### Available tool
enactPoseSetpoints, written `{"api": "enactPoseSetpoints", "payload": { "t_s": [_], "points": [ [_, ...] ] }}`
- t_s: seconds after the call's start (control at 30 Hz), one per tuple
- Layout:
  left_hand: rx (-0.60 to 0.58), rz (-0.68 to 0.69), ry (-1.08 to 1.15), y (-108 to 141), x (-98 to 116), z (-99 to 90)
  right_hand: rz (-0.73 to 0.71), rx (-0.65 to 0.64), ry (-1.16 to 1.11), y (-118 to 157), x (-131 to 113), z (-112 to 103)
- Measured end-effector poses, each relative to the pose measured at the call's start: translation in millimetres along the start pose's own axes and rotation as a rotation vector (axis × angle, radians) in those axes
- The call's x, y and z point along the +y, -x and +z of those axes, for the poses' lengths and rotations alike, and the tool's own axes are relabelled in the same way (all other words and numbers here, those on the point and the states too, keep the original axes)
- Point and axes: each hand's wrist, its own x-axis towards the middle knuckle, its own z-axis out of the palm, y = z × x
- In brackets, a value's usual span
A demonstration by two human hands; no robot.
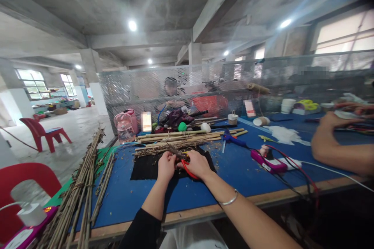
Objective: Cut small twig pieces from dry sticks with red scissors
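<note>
Over a black mat (142, 171) on the blue table, my two hands work close together. My right hand (199, 164) is closed round red-handled scissors (189, 172), whose blades are mostly hidden among the fingers. My left hand (166, 168) pinches a short bundle of thin brown twigs (175, 150) that juts up between both hands. Just beyond them lies a row of dry twigs (152, 151), and behind that several longer pale sticks (187, 137). Small brown scraps are scattered around the mat.
A long bundle of dry stalks (80, 184) lies at the left table edge. To the right are a blue glue gun (235, 140), a purple power strip (269, 162) with cables, and a co-worker's arm (339, 151). A pink bag (125, 126) stands before the mesh divider (137, 85).
</note>
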Motion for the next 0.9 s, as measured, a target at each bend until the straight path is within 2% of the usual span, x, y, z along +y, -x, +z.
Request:
{"api": "enactPoseSetpoints", "payload": {
  "t_s": [0.13, 0.17, 0.3, 0.37, 0.6, 0.77, 0.9],
  "points": [
    [0.075, -0.023, -0.022, -3.1, -1.9, -2.6, -0.053, 0.002, -0.037, -10.5, 3.6, -6.6],
    [0.09, -0.007, -0.037, -3.8, -2.6, -3.7, -0.066, -0.032, -0.045, -15.7, 4.7, -10.0],
    [0.131, 0.061, -0.061, -6.4, -6.0, -7.1, -0.14, -0.336, -0.163, -37.5, 7.0, -22.9],
    [0.127, 0.054, -0.031, -7.0, -7.3, -7.2, -0.159, -0.363, -0.215, -43.5, 7.1, -24.1],
    [0.054, -0.106, 0.221, -3.6, 0.3, -1.4, -0.094, -0.033, -0.19, -34.1, 11.9, -6.4],
    [0.062, -0.082, 0.278, -1.1, 7.3, 0.2, -0.11, 0.032, -0.175, -20.1, 14.5, 2.7],
    [0.022, -0.045, 0.315, -1.3, 5.6, -0.2, -0.129, 0.055, -0.147, -11.7, 11.9, 8.9]
  ]
}}
